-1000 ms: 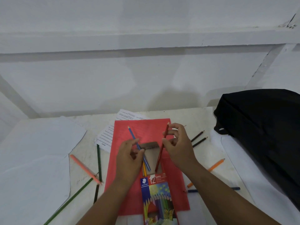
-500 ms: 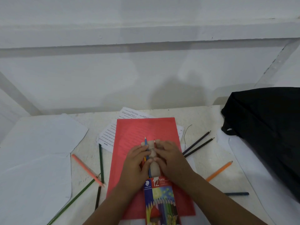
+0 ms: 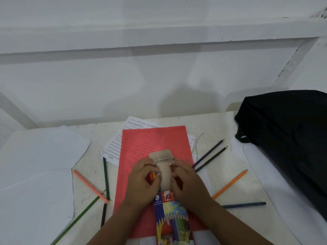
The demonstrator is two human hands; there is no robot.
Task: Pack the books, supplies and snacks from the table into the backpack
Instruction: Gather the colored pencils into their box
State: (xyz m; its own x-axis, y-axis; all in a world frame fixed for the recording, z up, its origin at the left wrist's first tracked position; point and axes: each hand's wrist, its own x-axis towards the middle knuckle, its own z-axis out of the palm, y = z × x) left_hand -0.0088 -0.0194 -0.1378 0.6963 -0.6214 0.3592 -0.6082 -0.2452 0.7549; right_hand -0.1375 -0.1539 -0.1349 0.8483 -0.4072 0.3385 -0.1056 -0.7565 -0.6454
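Both hands, left (image 3: 144, 183) and right (image 3: 187, 182), now pinching pencils into box (image 3: 172, 216) at six o'clock on folder (image 3: 154, 138); more pencils loose, backpack (image 3: 290, 138) at three o'clock.

**Task items: position and state**

Pencil box (image 3: 172, 216): flap open, flat on red folder (image 3: 154, 142), gripped by both hands. Loose coloured pencils: orange (image 3: 230, 184), blue (image 3: 244, 204), two dark (image 3: 210, 152), scattered on worktop (image 3: 219, 124). Black backpack (image 3: 290, 138): far right.
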